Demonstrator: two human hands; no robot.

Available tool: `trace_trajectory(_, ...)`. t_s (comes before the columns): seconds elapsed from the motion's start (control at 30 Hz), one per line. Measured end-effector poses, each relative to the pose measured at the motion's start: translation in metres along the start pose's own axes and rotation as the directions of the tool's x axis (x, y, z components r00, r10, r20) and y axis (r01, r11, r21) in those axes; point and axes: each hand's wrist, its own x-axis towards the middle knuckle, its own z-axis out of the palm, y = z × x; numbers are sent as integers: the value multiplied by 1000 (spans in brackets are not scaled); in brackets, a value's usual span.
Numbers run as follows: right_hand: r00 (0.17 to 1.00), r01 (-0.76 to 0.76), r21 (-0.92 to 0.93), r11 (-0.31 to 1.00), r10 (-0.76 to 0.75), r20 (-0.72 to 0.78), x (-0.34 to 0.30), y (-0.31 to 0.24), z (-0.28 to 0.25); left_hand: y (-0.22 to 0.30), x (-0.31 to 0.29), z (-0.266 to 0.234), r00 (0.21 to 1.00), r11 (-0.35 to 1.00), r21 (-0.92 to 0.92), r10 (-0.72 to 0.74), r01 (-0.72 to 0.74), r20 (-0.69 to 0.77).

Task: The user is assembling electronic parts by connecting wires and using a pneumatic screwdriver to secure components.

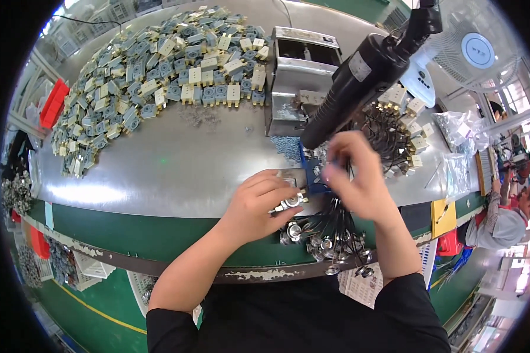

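Observation:
My left hand point(256, 206) is closed around a small white-and-metal part point(291, 200) with brass-coloured ends, at the near side of a small metal fixture point(295, 175). The fingers hide much of that part. Over a small blue tray point(304, 160) of tiny metal pieces, my right hand point(359, 176) is bent and smeared by motion; whether it holds anything cannot be made out. Black cables point(341, 215) with round metal ends point(323, 246) lie across the table edge between my forearms.
A black ribbed cylindrical tool point(359, 76) hangs above the tray. Left of it stands a metal box machine point(306, 69), with blue screws point(287, 148) near its foot. Grey-and-cream connector blocks point(203, 76) cover the back left. A fan point(477, 50) and a seated co-worker point(503, 220) are at right.

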Motion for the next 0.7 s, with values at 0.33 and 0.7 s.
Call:
trace_trajectory(0.33, 930, 360, -265, 895, -320, 184, -18, 1, 22, 16, 8, -10, 987, 982, 185, 76, -49, -144)
trace_trajectory(0.7, 850, 503, -364, 784, -524, 47, -13, 13, 28, 40, 19, -26, 985, 964, 256, 106, -69, -135)
